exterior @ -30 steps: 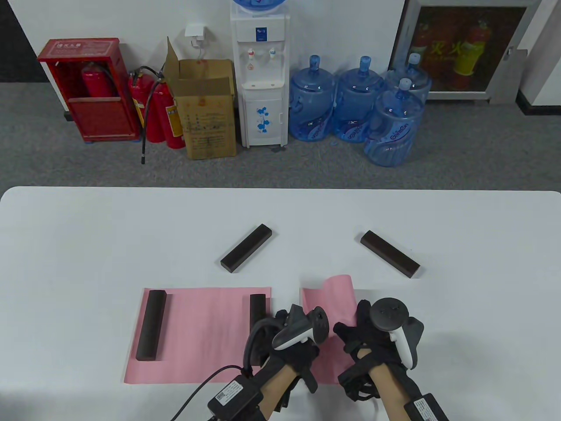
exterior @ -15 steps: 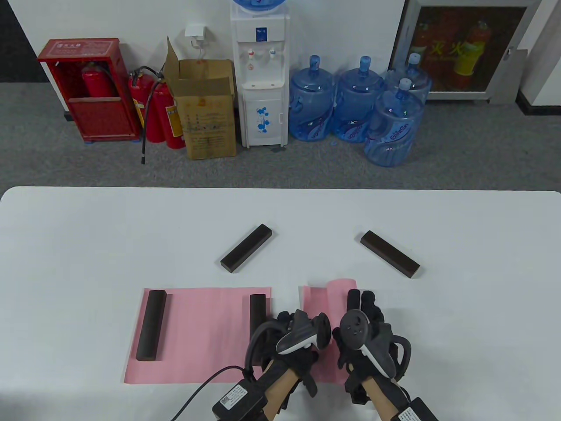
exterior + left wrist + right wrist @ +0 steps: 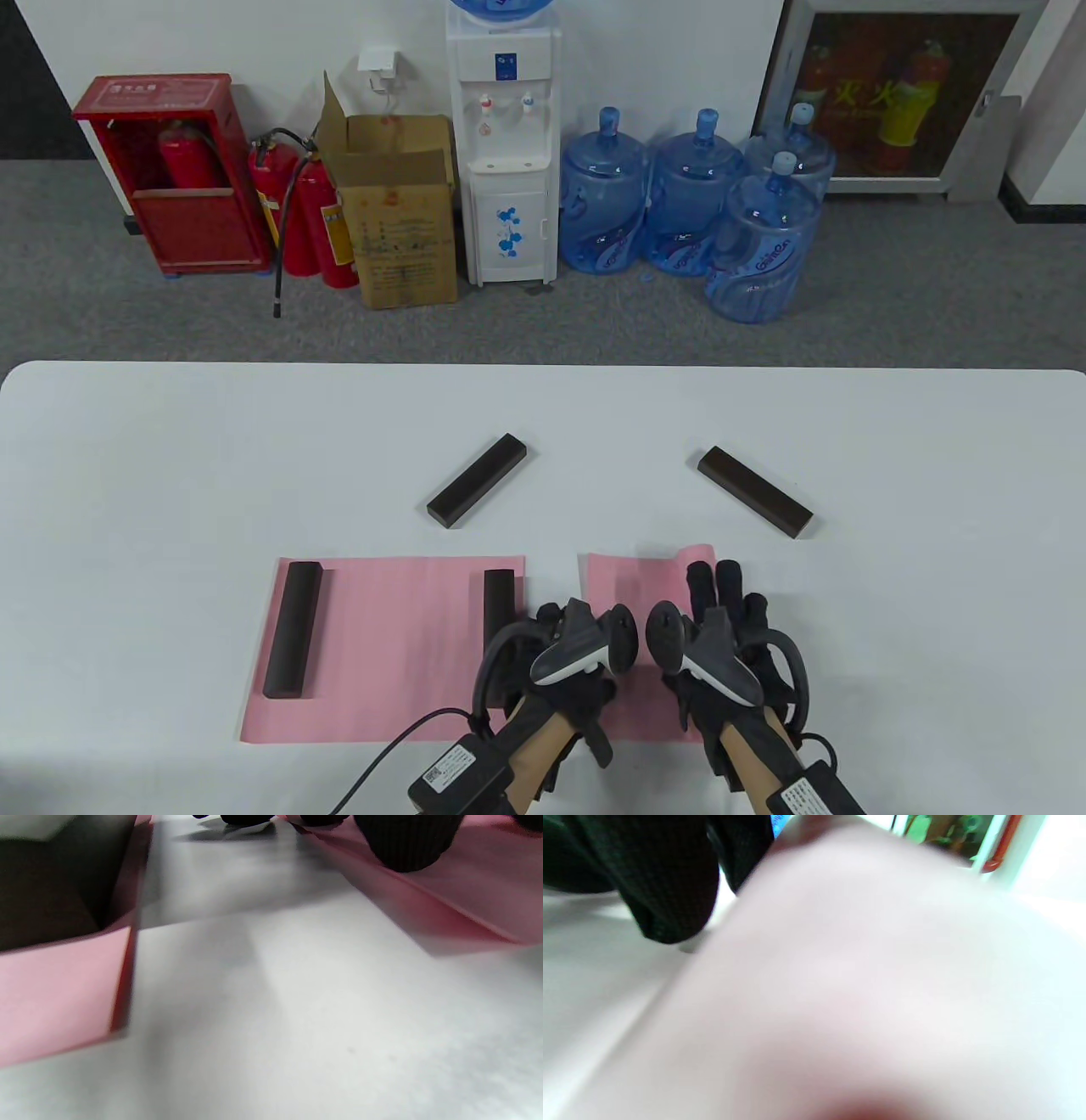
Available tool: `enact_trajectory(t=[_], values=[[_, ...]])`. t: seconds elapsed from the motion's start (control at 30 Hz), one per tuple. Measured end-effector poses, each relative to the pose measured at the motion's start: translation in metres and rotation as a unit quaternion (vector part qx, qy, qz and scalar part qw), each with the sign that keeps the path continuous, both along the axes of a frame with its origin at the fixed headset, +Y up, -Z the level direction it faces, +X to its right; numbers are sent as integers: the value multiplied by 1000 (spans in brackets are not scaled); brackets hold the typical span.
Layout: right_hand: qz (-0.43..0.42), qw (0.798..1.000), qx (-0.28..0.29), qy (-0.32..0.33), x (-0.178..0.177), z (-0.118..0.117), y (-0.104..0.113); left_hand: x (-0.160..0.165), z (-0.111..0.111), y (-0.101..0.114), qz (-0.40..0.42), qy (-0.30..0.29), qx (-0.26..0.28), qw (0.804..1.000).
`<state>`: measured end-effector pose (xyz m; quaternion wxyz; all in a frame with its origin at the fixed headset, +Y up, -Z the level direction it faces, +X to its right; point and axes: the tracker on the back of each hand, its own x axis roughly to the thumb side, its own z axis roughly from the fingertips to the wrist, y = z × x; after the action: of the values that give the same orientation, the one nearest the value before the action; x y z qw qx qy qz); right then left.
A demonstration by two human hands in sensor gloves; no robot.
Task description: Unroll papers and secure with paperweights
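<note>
A pink paper (image 3: 382,654) lies flat at the front left under two dark paperweights (image 3: 293,628) (image 3: 499,594). A second pink paper (image 3: 624,586) lies partly unrolled to its right. My left hand (image 3: 577,645) presses its left part down; in the left wrist view a fingertip (image 3: 407,844) rests on the sheet (image 3: 428,908). My right hand (image 3: 721,628) lies palm down with fingers (image 3: 717,586) stretched over the rolled part, which it mostly hides. The right wrist view shows the blurred roll (image 3: 861,984) close up. Two loose paperweights (image 3: 478,491) (image 3: 753,503) lie farther back.
The white table (image 3: 170,458) extends wide to the left, right and back. Beyond its far edge stand water bottles, a dispenser, a cardboard box and fire extinguishers on the floor.
My right hand turned palm down and moved right over the roll, fingers stretched out. The roll shifted right and more of the second paper lies flat. The left hand stayed in place.
</note>
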<state>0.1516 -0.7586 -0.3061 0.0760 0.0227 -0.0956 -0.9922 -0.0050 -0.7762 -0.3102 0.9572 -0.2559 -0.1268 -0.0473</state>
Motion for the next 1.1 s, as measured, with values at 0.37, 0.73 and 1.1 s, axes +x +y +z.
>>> enact_trajectory(t=[0.37, 0.73, 1.1], values=[[43, 994, -59, -83, 81, -11, -2, -2, 0, 0, 5, -3, 0, 1000], [-109, 983, -64, -134, 152, -11, -13, -1, 0, 0, -4, -3, 1, 1000], [-146, 976, -76, -144, 164, -8, -16, 11, -16, 19, -43, -10, -43, 998]])
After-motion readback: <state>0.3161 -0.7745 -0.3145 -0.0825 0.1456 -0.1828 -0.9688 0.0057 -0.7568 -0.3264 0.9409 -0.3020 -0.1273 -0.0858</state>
